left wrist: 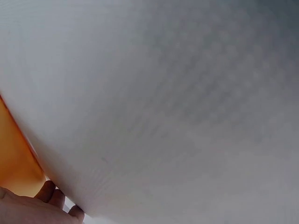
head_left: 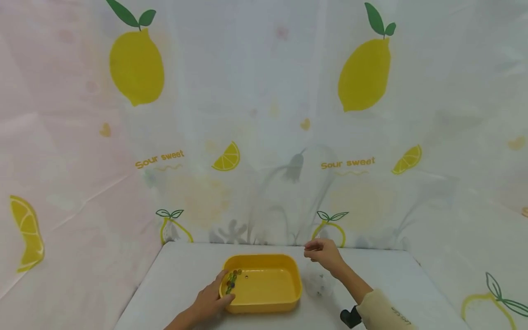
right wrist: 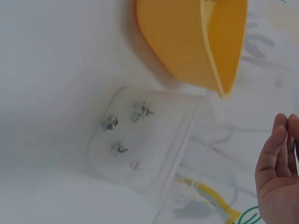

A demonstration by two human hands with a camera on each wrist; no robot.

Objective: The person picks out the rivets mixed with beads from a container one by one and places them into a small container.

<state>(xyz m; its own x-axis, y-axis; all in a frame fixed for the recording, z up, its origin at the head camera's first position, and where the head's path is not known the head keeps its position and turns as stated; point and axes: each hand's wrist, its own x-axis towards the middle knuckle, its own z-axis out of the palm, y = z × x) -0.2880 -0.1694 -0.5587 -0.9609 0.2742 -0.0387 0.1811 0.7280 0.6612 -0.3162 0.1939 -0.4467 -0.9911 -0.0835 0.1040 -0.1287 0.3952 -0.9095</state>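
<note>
My left hand [head_left: 209, 299] holds the left end of a yellow plastic tub [head_left: 264, 308], its thumb over the near left corner. In the left wrist view, the fingers [left wrist: 46, 191] lie along the tub's orange-looking side [left wrist: 16, 149]. Several coloured glass marbles [head_left: 231, 283] gather at the tub's left end, with one small silvery piece [head_left: 246, 277] just right of them. My right hand [head_left: 327, 256] is raised above a clear plastic container [right wrist: 154, 140], thumb and fingertips together; I cannot tell whether anything small is between them. Several small metal pieces [right wrist: 111, 123] show through the container.
The container stands close to the tub's right side on a white table [head_left: 371, 275]. A dark band [head_left: 350, 316] is at the right wrist, beside a pale sleeve [head_left: 383, 311]. A lemon-printed sheet [head_left: 264, 114] hangs behind the table and along both sides.
</note>
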